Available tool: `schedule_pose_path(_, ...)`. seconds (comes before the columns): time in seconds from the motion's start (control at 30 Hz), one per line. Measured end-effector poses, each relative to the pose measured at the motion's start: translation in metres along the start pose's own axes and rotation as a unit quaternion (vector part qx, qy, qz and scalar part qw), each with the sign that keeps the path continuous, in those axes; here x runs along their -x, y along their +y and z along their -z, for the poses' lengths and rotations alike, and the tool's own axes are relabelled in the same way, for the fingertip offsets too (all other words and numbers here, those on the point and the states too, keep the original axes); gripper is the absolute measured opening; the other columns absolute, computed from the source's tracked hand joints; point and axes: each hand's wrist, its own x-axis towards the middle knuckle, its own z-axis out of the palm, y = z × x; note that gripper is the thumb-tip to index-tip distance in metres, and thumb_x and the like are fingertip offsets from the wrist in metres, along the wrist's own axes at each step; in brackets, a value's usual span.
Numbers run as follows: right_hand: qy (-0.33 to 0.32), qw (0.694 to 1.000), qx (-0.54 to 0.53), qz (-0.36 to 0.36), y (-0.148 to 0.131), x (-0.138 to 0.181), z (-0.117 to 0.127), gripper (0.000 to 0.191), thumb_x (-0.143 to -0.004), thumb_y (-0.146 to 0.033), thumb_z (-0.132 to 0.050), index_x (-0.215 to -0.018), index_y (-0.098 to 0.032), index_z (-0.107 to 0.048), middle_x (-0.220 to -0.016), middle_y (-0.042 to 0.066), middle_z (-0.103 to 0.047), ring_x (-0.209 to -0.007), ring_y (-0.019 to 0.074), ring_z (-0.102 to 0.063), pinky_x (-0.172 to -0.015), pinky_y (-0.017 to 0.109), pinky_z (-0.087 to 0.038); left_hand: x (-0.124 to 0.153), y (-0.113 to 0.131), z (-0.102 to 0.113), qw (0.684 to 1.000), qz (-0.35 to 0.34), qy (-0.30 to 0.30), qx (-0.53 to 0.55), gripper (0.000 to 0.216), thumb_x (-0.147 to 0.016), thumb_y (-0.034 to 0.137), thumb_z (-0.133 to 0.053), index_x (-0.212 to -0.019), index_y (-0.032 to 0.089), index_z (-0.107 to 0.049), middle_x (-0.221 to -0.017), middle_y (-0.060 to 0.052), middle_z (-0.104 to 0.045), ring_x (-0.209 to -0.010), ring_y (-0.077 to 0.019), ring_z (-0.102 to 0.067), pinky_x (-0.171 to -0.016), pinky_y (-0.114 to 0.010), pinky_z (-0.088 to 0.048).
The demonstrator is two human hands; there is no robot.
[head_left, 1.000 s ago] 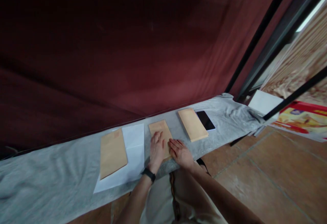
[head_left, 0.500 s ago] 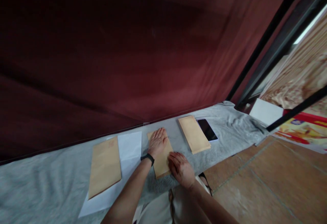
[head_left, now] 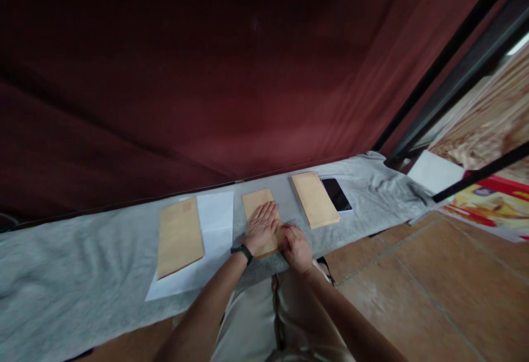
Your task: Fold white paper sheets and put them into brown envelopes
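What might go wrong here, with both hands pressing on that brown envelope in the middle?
1. The grey cloth under everything looks loose and wrinkled; pressing with the left hand and right hand may bunch it and skew the middle envelope.
2. The phone lies right beside the stack of envelopes; a sweeping arm could nudge it.
3. The white sheet and the left envelope on it reach near the front edge and might slip off.

Dark red curtain (head_left: 206,75) behind, terracotta tile floor (head_left: 433,285), perhaps daylight at right.
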Motion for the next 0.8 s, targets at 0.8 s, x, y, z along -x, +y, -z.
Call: schedule_pose_path(0.8, 0.007, 0.996, -0.092, -0.005, 0.012, 0.000, 0.002, 0.036, -0.083, -0.004, -0.042, -0.102, -0.020, -0.069, -0.109, 0.010, -0.069, -0.111, 0.0236, -0.061, -0.100, 0.042, -0.048, 0.103, 0.052, 0.015, 0.998, 0.002, -0.004, 0.064, 0.047, -0.103, 0.032, -0.037, -0.147, 0.021, -0.045, -0.153, -0.007, -0.048, -0.144, -0.0189, -0.040, -0.119, -0.043, -0.034)
